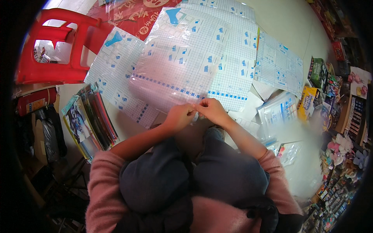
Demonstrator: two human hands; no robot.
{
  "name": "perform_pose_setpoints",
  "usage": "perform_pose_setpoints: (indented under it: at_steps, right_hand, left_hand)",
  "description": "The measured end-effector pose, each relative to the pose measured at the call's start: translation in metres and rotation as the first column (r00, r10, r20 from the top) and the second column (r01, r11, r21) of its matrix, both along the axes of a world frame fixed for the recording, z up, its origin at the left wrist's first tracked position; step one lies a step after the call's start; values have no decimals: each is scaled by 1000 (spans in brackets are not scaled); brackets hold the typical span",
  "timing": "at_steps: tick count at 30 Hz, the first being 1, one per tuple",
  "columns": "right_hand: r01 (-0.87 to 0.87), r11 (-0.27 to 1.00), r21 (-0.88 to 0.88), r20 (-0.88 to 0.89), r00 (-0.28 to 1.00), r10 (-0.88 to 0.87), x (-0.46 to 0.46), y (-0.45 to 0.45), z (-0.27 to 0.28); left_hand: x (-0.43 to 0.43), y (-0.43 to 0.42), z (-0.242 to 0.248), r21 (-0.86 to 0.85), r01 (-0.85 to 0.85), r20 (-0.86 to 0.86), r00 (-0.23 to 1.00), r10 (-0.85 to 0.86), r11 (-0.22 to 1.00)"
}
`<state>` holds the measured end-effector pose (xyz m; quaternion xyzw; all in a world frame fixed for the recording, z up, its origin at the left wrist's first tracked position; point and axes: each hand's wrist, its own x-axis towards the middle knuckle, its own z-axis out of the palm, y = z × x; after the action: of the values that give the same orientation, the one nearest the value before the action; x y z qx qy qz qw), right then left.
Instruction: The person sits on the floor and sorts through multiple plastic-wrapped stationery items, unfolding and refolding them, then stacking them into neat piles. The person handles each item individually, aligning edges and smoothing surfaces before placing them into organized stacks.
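Note:
My left hand and my right hand meet fingertip to fingertip above my shoes. Both pinch the near edge of a clear plastic film sheet with a printed blue grid; the exact bit between the fingers is too small to make out. The film bows up towards me and shines pink. Beneath and beyond it lie more grid-printed sheets, overlapping on the floor. Another such sheet slants out on the left, bearing a blue scraper picture. A further printed sheet is at the right.
A red plastic stool stands at the far left. Several upright folders are below it. On the right are plastic-wrapped packs, a yellow box, a green box and crowded shelves. A red printed sheet lies at the back.

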<state>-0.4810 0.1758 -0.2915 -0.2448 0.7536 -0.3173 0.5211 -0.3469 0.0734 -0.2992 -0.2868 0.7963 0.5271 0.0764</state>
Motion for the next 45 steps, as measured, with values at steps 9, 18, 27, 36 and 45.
perform_pose_setpoints:
  at_steps: [9,18,27,36,45]
  right_hand:
    - [-55,991,119,169,985,34,7,-6,-10]
    - [-258,966,29,-175,950,259,7,9,-9]
    - [-132,991,-18,-126,984,128,20,8,-2]
    - [-16,948,-318,-203,978,-51,25,21,-15]
    - [708,694,-131,613,608,-504,39,36,-24]
  left_hand:
    - [15,15,-6,-323,76,-218,964,-152,943]
    - [18,12,-1,-333,96,-358,908,-220,938]
    - [7,2,-4,-425,85,-276,936,-219,901]
    - [7,-15,-20,-524,358,-31,899,-438,772]
    - [6,-20,-23,-442,345,-1,923,-386,828]
